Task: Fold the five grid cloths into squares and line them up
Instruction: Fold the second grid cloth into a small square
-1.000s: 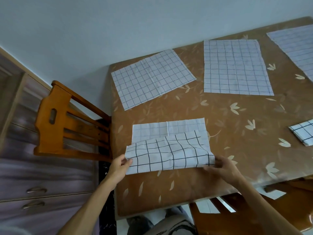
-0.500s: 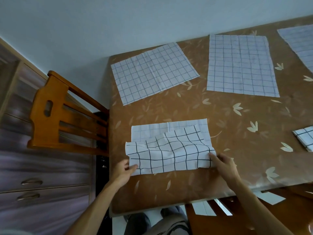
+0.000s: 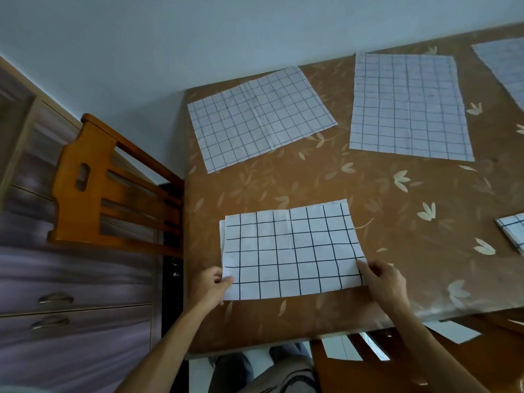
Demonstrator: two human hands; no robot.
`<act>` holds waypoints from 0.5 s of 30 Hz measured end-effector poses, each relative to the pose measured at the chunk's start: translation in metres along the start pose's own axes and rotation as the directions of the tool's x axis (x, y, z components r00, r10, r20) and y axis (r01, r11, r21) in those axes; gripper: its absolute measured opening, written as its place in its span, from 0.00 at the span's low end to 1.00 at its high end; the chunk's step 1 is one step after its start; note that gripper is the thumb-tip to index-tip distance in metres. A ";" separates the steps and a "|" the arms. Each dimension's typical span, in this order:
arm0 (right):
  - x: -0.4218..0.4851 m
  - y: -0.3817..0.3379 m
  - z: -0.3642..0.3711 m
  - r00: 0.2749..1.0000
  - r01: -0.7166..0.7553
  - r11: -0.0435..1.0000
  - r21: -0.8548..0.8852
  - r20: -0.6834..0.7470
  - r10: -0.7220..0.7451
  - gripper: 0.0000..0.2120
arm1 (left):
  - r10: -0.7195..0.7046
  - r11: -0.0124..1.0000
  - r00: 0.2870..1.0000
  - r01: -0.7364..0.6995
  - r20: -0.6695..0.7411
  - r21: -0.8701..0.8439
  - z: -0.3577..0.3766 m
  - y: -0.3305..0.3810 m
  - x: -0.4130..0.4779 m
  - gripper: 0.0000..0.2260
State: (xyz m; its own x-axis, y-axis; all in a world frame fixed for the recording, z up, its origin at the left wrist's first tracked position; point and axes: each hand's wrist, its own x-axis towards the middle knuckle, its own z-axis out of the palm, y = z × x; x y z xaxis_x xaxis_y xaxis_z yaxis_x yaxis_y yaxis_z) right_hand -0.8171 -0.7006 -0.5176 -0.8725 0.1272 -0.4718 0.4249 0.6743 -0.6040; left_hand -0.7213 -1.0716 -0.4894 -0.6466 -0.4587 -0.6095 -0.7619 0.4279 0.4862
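On the bench (image 3: 397,222), the grid cloth (image 3: 292,251), half-lifted a second ago, now lies folded flat in half between the left hand (image 3: 208,287), pinching its near corner, and the right hand (image 3: 382,282), pinching its opposite edge, so a second fold likely comes next.

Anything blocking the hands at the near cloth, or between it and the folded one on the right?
Nothing visible. The left hand and right hand pinch the half-folded cloth at its near corners, and no object lies on the table between it and the folded cloth.
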 end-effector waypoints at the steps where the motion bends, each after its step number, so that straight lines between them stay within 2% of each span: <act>1: 0.000 0.000 0.000 1.000 0.002 1.000 0.005 -0.004 -0.002 0.14 | -0.007 1.000 1.000 0.007 0.004 0.015 0.001 -0.003 0.000 0.10; 4: 0.001 0.000 0.003 1.000 0.000 1.000 0.027 -0.018 0.001 0.14 | -0.002 0.995 1.000 0.002 -0.002 0.102 0.001 -0.014 0.000 0.08; 8: 0.004 0.000 0.008 0.999 -0.018 0.999 0.027 -0.041 0.019 0.14 | 0.042 0.982 0.999 -0.037 -0.024 0.183 0.002 -0.018 -0.006 0.11; 9: 0.004 -0.001 0.009 0.999 -0.020 1.000 0.018 -0.044 0.021 0.14 | 0.078 0.966 0.995 -0.060 -0.061 0.251 0.002 -0.017 -0.009 0.12; 11: 0.002 -0.005 0.008 0.998 -0.012 1.000 0.013 -0.059 0.012 0.15 | 0.269 0.861 0.948 -0.159 -0.168 0.483 0.006 -0.016 -0.013 0.17; 12: -0.001 -0.007 0.008 0.996 0.013 1.000 0.004 -0.086 -0.013 0.14 | 0.371 0.789 0.913 -0.213 -0.171 0.576 0.010 -0.017 -0.013 0.19; 13: -0.004 -0.008 0.008 0.988 0.069 0.997 -0.042 -0.139 -0.075 0.15 | 0.470 0.720 0.868 -0.273 -0.160 0.638 0.017 -0.015 -0.013 0.21; 15: -0.010 -0.008 0.015 0.928 0.239 0.938 -0.250 -0.225 -0.296 0.15 | 0.633 0.603 0.769 -0.416 -0.091 0.680 0.034 -0.005 -0.014 0.22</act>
State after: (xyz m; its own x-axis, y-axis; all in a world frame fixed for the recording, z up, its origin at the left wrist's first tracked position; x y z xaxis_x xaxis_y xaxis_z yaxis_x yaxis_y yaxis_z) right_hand -0.8083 -0.7179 -0.5181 -0.9901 0.0821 -0.1143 0.1299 0.8450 -0.5188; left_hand -0.7069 -1.0410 -0.5046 -0.9828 -0.1525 -0.1037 -0.1646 0.9789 0.1209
